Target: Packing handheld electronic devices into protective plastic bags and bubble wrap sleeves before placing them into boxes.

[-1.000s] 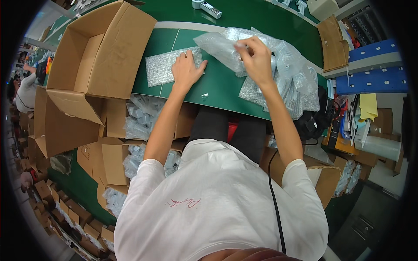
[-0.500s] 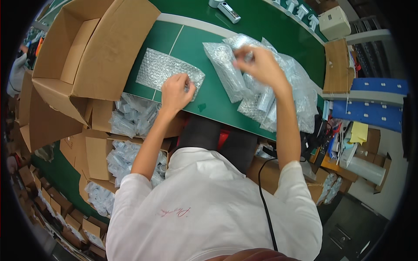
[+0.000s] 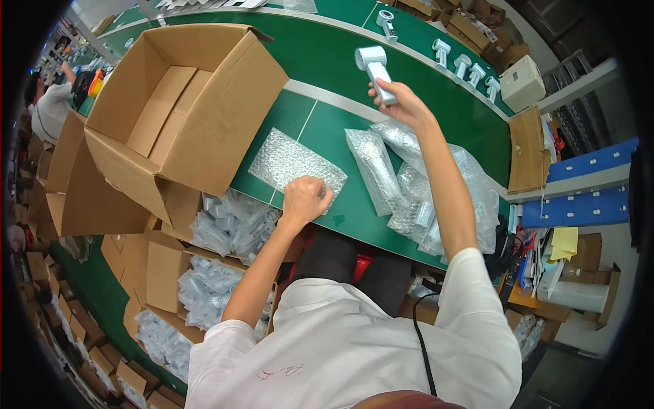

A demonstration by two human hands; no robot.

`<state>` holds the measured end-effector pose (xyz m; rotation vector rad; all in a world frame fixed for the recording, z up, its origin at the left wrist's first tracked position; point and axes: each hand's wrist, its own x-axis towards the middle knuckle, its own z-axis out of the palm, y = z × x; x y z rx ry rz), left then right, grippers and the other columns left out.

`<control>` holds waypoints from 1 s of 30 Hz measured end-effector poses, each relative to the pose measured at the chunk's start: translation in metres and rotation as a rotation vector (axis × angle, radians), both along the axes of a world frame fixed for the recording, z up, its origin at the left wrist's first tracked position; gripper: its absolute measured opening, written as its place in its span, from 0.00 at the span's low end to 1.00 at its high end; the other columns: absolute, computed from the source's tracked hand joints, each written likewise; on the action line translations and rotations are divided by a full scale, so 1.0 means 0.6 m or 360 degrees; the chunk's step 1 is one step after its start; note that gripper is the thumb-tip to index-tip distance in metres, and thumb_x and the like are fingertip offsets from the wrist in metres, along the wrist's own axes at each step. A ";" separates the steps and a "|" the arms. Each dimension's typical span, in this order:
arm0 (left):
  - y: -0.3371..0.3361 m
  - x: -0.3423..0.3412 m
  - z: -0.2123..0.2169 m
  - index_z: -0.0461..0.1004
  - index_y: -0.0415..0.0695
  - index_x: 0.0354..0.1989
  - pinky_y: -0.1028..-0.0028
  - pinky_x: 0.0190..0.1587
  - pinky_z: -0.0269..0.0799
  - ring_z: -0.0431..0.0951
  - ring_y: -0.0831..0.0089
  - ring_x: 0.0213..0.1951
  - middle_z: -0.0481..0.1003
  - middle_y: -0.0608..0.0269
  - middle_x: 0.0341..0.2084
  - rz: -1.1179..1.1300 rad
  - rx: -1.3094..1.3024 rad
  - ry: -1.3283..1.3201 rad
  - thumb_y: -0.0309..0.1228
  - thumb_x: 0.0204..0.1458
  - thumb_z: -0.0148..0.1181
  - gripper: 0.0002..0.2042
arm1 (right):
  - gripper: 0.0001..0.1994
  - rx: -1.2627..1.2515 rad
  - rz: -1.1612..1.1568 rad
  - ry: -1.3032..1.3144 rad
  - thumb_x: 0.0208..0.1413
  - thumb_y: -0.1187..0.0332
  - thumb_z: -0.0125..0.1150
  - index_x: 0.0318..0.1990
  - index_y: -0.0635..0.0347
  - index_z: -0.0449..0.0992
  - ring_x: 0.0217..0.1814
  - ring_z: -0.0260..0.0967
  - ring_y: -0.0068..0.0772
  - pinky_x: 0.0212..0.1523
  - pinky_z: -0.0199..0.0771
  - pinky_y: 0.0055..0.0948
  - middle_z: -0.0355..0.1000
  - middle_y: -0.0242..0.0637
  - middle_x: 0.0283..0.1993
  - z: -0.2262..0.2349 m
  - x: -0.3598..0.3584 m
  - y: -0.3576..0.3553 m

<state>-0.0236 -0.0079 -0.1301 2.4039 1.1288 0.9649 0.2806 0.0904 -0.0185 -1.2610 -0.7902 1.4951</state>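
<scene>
My right hand (image 3: 400,102) is raised beyond the pile on the bench and closed round the handle of a pale grey handheld device (image 3: 372,63). The device has a round, ring-like head that points up and away. My left hand (image 3: 306,199) is a closed fist at the right end of a flat bubble-wrap bag (image 3: 286,158), which lies on the green bench top; the fingertips are hidden under the hand. Below my right forearm lies a pile of bubble-wrapped packs (image 3: 422,204), with one long bubble-wrapped pack (image 3: 373,167) at its left side.
A large open cardboard box (image 3: 211,129) stands left of the bag. Cartons of plastic-wrapped pieces (image 3: 235,225) sit below the bench edge. Several similar devices (image 3: 462,67) stand in a row along the far edge, near a beige box (image 3: 523,83). Another person (image 3: 54,109) is at far left.
My right hand has moved from the bubble-wrapped pile to the far side and now holds the device. My left hand stays at the bag's right end. The whole view has shifted.
</scene>
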 end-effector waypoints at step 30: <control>0.000 -0.018 0.001 0.70 0.36 0.27 0.65 0.32 0.67 0.68 0.60 0.24 0.73 0.55 0.22 -0.0565 -0.1021 -0.0403 0.26 0.57 0.53 0.08 | 0.22 0.0217 -0.0014 -0.1310 0.56 0.62 0.68 0.56 0.57 0.72 0.43 0.75 0.40 0.47 0.72 0.33 0.78 0.44 0.43 -0.131 -0.192 -0.441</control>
